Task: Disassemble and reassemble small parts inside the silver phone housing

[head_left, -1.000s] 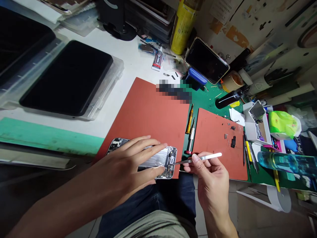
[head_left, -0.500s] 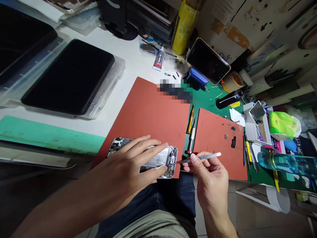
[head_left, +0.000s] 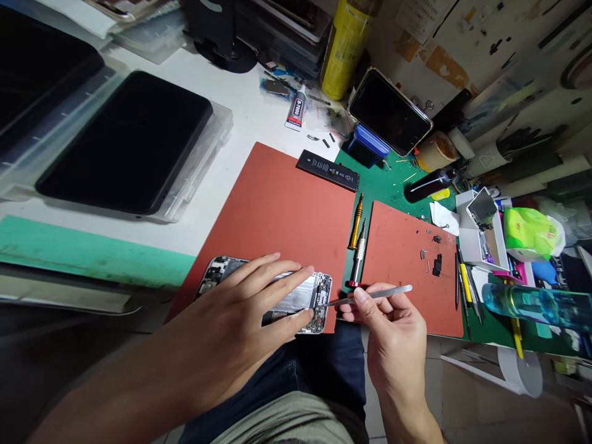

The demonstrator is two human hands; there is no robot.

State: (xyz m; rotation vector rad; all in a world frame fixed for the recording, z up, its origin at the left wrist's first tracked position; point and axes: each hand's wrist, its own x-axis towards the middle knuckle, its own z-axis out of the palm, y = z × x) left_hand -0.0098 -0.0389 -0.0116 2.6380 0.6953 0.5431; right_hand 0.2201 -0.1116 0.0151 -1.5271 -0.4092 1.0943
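An opened phone [head_left: 300, 296] lies on the near edge of a red mat [head_left: 272, 203], its silver inner housing and small parts exposed. My left hand [head_left: 252, 308] rests across it, fingers stretched and apart, covering much of its middle. In my right hand [head_left: 393, 330] a pair of metal tweezers [head_left: 386, 294] is pinched between thumb and fingers. Their tips point left and reach the components at the phone's right end; whether they grip anything is too small to tell. A black phone battery [head_left: 327, 169] sits at the mat's far edge.
Two screwdrivers [head_left: 359, 253] lie between the mats. Small parts and a black piece [head_left: 437, 265] are on the second red mat [head_left: 393, 246]. A glue tube [head_left: 296, 110], a propped phone [head_left: 390, 111], a tablet [head_left: 127, 142] and a blue translucent bottle [head_left: 536, 302] stand or lie around.
The tweezers' tips have shifted slightly left over the phone's end. Both hands otherwise keep nearly the same place.
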